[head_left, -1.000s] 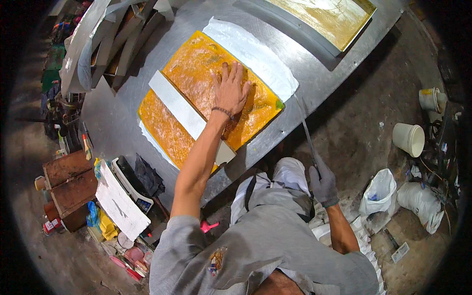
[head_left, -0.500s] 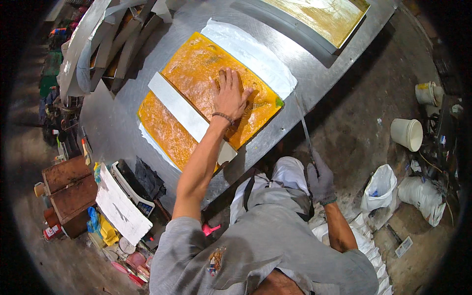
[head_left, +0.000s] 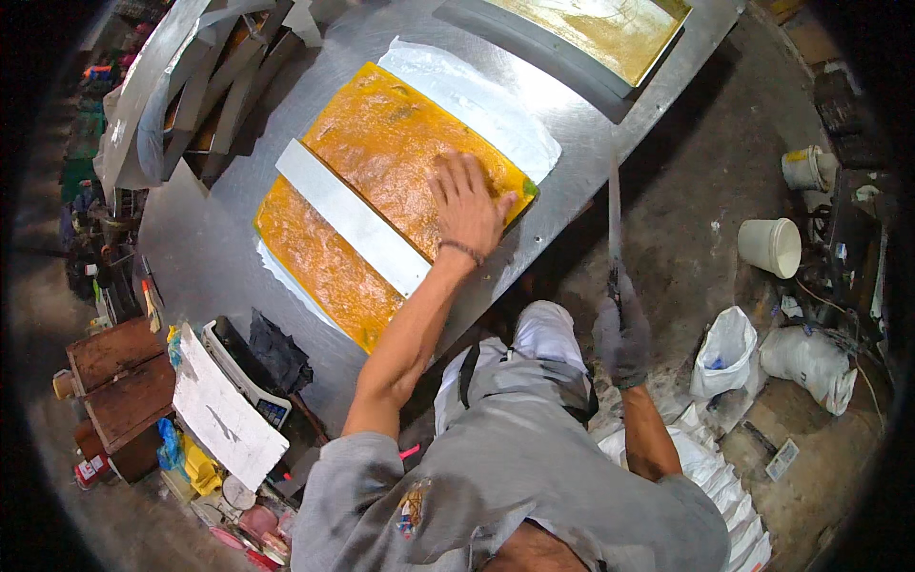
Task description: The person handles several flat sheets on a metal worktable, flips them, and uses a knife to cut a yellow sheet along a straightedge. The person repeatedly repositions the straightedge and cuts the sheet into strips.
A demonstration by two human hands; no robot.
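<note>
A flat, glossy orange slab lies on white sheeting upon the metal table. Across it runs a straight white strip, its near end by my left forearm. My bare left hand rests on the slab near its right edge, fingers stretched out and holding nothing. Off the table's right edge, my gloved right hand grips the handle of a long knife. The blade points away from me, apart from the slab. A small green spot marks the slab's right corner.
A shallow tray with a yellowish surface sits at the table's far edge. Stacked metal trays stand at the far left. Near left are a scale and a white board. White buckets stand on the floor at right.
My left hand has slid toward the slab's near right edge. The knife has swung from beside the slab's corner to point straight away from me. The view has shifted slightly.
</note>
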